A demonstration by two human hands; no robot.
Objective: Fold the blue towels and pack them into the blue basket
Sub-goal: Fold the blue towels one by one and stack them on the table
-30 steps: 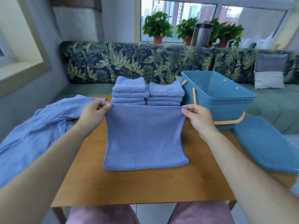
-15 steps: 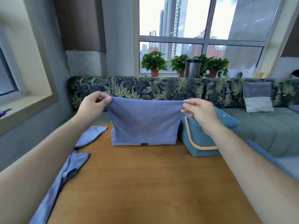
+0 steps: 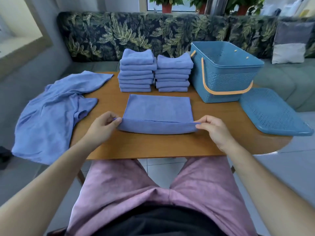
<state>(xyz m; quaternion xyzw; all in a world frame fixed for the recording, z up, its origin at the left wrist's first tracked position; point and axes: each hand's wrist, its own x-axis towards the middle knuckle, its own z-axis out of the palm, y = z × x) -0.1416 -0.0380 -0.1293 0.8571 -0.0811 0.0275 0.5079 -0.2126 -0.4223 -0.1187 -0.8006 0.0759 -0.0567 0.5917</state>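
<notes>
Pinching towel [image 3: 158, 111] near edge, left hand [image 3: 102, 127], right hand [image 3: 215, 129]

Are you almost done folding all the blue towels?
Partly. Two stacks of folded towels stand at the table's far side. The left hand and right hand pinch one half-folded towel. A rumpled blue pile on the left waits, and no towels show in the blue basket yet.
</notes>
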